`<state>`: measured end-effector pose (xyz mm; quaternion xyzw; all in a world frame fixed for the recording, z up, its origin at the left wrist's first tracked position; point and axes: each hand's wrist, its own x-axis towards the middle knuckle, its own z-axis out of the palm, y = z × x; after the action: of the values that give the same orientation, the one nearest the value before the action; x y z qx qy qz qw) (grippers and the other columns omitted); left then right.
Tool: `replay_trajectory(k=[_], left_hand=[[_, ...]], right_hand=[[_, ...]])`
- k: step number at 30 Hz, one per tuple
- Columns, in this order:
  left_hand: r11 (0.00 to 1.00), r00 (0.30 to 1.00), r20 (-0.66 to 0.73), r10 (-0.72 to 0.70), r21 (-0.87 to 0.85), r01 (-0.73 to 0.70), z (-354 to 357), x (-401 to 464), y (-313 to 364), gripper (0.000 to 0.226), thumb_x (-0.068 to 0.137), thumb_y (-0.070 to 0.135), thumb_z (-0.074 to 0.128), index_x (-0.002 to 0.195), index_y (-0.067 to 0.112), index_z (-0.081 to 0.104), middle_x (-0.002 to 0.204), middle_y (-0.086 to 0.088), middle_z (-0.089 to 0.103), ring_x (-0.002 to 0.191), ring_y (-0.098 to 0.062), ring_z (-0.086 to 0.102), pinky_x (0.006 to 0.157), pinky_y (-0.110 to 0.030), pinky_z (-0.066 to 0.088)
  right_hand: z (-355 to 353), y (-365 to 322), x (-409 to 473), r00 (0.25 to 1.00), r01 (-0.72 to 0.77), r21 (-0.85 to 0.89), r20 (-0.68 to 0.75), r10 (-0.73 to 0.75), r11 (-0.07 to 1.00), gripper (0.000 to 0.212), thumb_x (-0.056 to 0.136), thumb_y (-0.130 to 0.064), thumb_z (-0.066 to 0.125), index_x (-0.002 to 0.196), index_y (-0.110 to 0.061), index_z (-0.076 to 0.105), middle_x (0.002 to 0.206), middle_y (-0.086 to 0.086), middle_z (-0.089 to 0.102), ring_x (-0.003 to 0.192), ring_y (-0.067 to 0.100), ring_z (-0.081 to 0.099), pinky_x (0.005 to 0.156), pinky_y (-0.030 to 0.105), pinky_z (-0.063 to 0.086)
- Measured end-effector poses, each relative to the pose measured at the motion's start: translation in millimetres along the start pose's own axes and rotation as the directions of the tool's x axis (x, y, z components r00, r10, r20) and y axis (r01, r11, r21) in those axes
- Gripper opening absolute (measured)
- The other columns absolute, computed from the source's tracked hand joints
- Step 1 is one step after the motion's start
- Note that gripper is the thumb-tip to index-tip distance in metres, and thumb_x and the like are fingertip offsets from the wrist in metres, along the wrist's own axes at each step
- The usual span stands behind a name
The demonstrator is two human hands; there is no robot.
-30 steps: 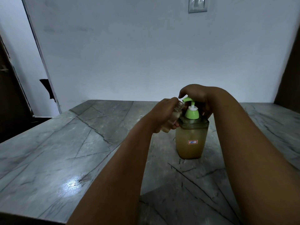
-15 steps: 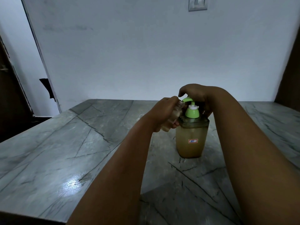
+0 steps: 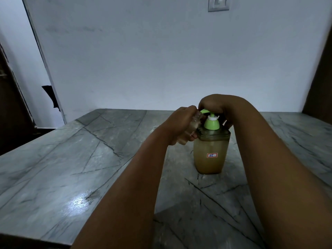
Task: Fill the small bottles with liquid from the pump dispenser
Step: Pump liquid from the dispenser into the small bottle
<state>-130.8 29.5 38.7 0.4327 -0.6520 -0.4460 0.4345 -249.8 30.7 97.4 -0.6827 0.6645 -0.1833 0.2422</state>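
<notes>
Inside pump dispenser (image 3: 210,155): murky amber liquid (image 3: 209,164)

Both my forearms reach forward; my left grip (image 3: 181,125) curls closed around something, my right grip (image 3: 214,106) arches downward, fingers bent.

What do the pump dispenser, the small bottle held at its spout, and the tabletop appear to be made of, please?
Pump dispenser: translucent plastic, seemingly, with amber liquid showing through, and an opaque glossy green pump. Small bottle: clear, glass or plastic, cannot tell which. Tabletop: polished grey stone, probably marble, judging by dark veins and a bright reflection.
</notes>
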Motion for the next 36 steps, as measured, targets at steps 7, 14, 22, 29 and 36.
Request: replay_trajectory(k=[7,14,22,29,36], left_hand=[[1.000,1.000,-0.003,-0.013,-0.016,0.013,0.6,0.3,0.1,0.032,0.098,0.023,0.032,0.090,0.005,0.058,0.061,-0.010,0.056,0.045,-0.020,0.052,0.046,-0.023,0.041],[1.000,1.000,0.001,-0.006,-0.014,0.006,0.8,-0.6,0.1,0.034,0.099,0.024,0.032,0.088,0.007,0.059,0.055,-0.005,0.058,0.046,-0.020,0.052,0.046,-0.023,0.041],[1.000,1.000,0.002,0.005,-0.016,-0.005,0.6,0.1,-1.8,0.033,0.099,0.022,0.032,0.083,0.008,0.058,0.051,-0.002,0.057,0.045,-0.021,0.052,0.045,-0.023,0.041],[1.000,1.000,0.003,0.002,-0.028,-0.002,0.3,-0.7,-2.1,0.033,0.099,0.023,0.033,0.082,0.010,0.058,0.055,-0.006,0.057,0.046,-0.021,0.052,0.046,-0.024,0.041],[1.000,1.000,0.006,-0.008,-0.013,0.009,-1.1,-0.7,-0.3,0.033,0.099,0.024,0.032,0.096,0.003,0.058,0.061,-0.011,0.056,0.046,-0.020,0.053,0.047,-0.024,0.042]], right_hand=[[-4.1,2.6,3.7,1.000,-0.010,0.159,0.019,0.007,0.987,0.031,0.095,-0.019,0.040,0.068,-0.006,0.044,0.074,0.011,0.048,0.066,0.025,0.046,0.063,0.030,0.040],[-6.2,4.8,5.3,0.997,-0.041,0.196,0.074,0.027,0.980,0.030,0.089,-0.028,0.045,0.069,-0.006,0.049,0.064,0.010,0.051,0.059,0.025,0.046,0.064,0.030,0.041],[-0.4,1.0,2.2,0.999,-0.037,0.043,0.019,0.036,0.998,0.032,0.091,-0.017,0.041,0.065,-0.003,0.053,0.074,0.015,0.052,0.081,0.034,0.053,0.080,0.044,0.048],[-2.1,1.3,3.3,1.000,-0.019,0.148,0.014,0.018,0.989,0.026,0.092,-0.010,0.038,0.067,-0.004,0.043,0.068,0.012,0.044,0.059,0.025,0.042,0.062,0.029,0.041],[-4.3,2.0,3.2,0.999,-0.023,0.187,0.030,0.017,0.982,0.025,0.090,-0.019,0.043,0.069,-0.007,0.048,0.069,0.011,0.051,0.060,0.025,0.046,0.067,0.034,0.043]])
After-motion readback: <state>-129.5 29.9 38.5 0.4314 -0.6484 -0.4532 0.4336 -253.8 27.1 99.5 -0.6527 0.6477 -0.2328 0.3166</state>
